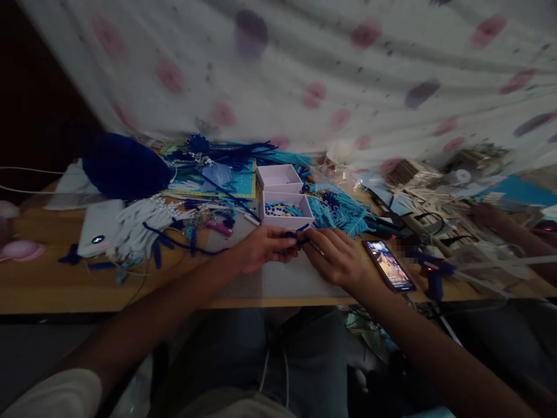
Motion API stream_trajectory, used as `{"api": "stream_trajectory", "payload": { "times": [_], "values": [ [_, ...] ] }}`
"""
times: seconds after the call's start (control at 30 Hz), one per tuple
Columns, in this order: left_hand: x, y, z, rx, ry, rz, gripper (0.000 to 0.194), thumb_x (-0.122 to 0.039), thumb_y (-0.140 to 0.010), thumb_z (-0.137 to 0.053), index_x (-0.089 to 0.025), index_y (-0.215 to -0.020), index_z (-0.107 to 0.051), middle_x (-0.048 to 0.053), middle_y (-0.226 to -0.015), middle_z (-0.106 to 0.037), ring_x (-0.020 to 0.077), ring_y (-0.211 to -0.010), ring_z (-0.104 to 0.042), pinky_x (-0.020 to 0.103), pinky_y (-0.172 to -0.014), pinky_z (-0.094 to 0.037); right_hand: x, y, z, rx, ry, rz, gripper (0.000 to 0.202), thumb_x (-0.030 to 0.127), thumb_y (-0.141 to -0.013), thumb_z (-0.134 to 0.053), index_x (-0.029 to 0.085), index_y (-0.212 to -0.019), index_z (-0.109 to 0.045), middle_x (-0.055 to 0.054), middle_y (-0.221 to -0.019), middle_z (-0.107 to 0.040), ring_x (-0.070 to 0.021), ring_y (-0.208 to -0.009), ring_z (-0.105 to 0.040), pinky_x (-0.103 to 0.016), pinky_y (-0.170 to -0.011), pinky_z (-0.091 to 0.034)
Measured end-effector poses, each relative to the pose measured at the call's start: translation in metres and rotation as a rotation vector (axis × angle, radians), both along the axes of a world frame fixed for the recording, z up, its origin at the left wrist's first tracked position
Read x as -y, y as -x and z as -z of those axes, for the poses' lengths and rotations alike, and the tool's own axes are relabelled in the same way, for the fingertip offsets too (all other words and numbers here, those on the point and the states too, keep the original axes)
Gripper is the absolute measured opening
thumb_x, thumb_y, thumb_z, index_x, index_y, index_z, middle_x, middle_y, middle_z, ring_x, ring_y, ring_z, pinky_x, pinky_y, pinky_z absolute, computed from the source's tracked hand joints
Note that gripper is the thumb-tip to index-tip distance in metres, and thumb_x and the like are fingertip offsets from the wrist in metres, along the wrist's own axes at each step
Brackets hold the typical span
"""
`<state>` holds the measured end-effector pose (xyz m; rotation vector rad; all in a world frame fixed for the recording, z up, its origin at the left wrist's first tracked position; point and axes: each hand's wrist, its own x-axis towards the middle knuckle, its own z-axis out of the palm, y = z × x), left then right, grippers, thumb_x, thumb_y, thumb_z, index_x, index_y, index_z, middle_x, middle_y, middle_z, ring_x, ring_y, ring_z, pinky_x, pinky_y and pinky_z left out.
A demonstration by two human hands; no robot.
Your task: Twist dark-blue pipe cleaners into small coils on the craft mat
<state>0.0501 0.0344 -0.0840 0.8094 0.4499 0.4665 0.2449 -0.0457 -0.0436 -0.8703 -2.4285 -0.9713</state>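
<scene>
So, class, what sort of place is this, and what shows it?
Probably a small craft workspace: turquoise pieces heaped on a wooden table, an open white box of small parts, and what looks like a glue gun.

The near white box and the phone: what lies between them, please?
In the head view, a heap of turquoise strips lies between the near white box and the phone, with the right hand in front.

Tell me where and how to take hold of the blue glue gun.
Probably best by the handle of the glue gun, the right hand, once free, coming from the near table edge: the handle juts toward that edge, and the phone lies close on its left.
</scene>
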Motion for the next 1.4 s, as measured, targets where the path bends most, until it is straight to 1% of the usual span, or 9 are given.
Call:
{"api": "stream_trajectory", "payload": {
  "times": [0.1,0.27,0.53,0.67,0.77,0.93,1.03,1.2,1.4],
  "values": [
    [0.002,-0.001,0.001,-0.012,-0.033,-0.018,0.036,-0.029,-0.063,-0.091,-0.014,-0.091,-0.077,0.004,-0.079,-0.07,0.0121,-0.072,-0.065,0.027,-0.072,-0.054,-0.001,-0.004,0.004,-0.006,0.075,0.015,0.023,0.009,-0.098,-0.048,0.018,-0.094,-0.068,-0.011,-0.097,-0.072,-0.0207,-0.083,-0.064,-0.036,-0.071,-0.049],
    [0.007,-0.004,0.007,-0.027,-0.16,-0.173,0.03,-0.032,-0.067,-0.088,-0.014,-0.088,-0.076,0.004,-0.078,-0.069,0.0143,-0.073,-0.065,0.029,-0.069,-0.057,-0.003,-0.001,0.014,-0.11,0.254,0.121,0.027,0.012,-0.101,-0.042,0.017,-0.105,-0.068,-0.013,-0.097,-0.07,-0.023,-0.086,-0.064,-0.038,-0.074,-0.051],
    [0.007,-0.009,0.012,-0.068,-0.213,-0.337,0.027,-0.032,-0.068,-0.085,-0.015,-0.086,-0.076,0.005,-0.08,-0.071,0.0173,-0.075,-0.067,0.029,-0.063,-0.059,-0.005,0.019,0.021,-0.017,0.175,0.337,0.028,0.011,-0.1,-0.04,0.016,-0.105,-0.067,-0.014,-0.1,-0.067,-0.0243,-0.088,-0.059,-0.036,-0.076,-0.05],
    [0.007,-0.009,0.019,-0.218,-0.612,-0.473,0.016,-0.03,-0.079,-0.073,-0.015,-0.085,-0.075,0.004,-0.077,-0.072,0.0172,-0.071,-0.067,0.029,-0.063,-0.057,-0.01,0.025,0.018,-0.01,0.295,0.417,0.023,0.011,-0.097,-0.046,0.017,-0.086,-0.065,-0.011,-0.086,-0.064,-0.0229,-0.079,-0.057,-0.033,-0.069,-0.044],
    [0.008,-0.006,0.023,-0.349,-0.996,-0.599,0.013,-0.02,-0.083,-0.066,-0.016,-0.091,-0.076,0.006,-0.083,-0.074,0.0175,-0.074,-0.067,0.026,-0.061,-0.053,-0.017,0.027,0.008,-0.039,0.484,0.444,0.02,0.007,-0.094,-0.048,0.014,-0.09,-0.066,-0.012,-0.088,-0.065,-0.0236,-0.082,-0.06,-0.032,-0.07,-0.043],
    [0.008,-0.001,0.021,-0.344,-1.311,-0.662,0.016,-0.017,-0.087,-0.061,-0.018,-0.094,-0.075,0.006,-0.086,-0.076,0.0182,-0.079,-0.069,0.028,-0.071,-0.055,-0.03,0.018,-0.012,-0.246,0.841,0.313,0.02,0.004,-0.092,-0.049,0.014,-0.089,-0.066,-0.007,-0.083,-0.068,-0.0179,-0.074,-0.061,-0.026,-0.068,-0.041],
    [0.008,-0.001,0.021,-0.311,-1.376,-0.7,0.016,-0.019,-0.089,-0.06,-0.019,-0.095,-0.075,0.006,-0.087,-0.075,0.018,-0.08,-0.069,0.029,-0.076,-0.055,-0.037,0.012,-0.023,-0.365,1.0,0.241,0.021,0.009,-0.091,-0.051,0.016,-0.08,-0.067,-0.004,-0.073,-0.067,-0.0153,-0.066,-0.059,-0.025,-0.066,-0.04],
    [0.005,0.0,0.024,-0.245,-1.452,-0.746,0.017,-0.02,-0.091,-0.06,-0.02,-0.1,-0.074,0.006,-0.091,-0.076,0.0181,-0.084,-0.07,0.031,-0.08,-0.056,-0.047,0.008,-0.033,-0.384,1.114,0.217,0.023,0.01,-0.088,-0.049,0.016,-0.077,-0.068,-0.002,-0.068,-0.065,-0.014,-0.062,-0.056,-0.025,-0.063,-0.039],
    [0.0,0.005,0.021,-0.11,-1.627,-0.616,0.021,-0.013,-0.091,-0.057,-0.015,-0.104,-0.072,0.011,-0.095,-0.075,0.0191,-0.088,-0.07,0.032,-0.081,-0.056,-0.058,0.001,-0.037,-0.59,1.472,0.082,0.028,0.028,-0.093,-0.049,0.016,-0.074,-0.066,-0.001,-0.07,-0.065,-0.0145,-0.065,-0.058,-0.027,-0.064,-0.046]
  ]
}}
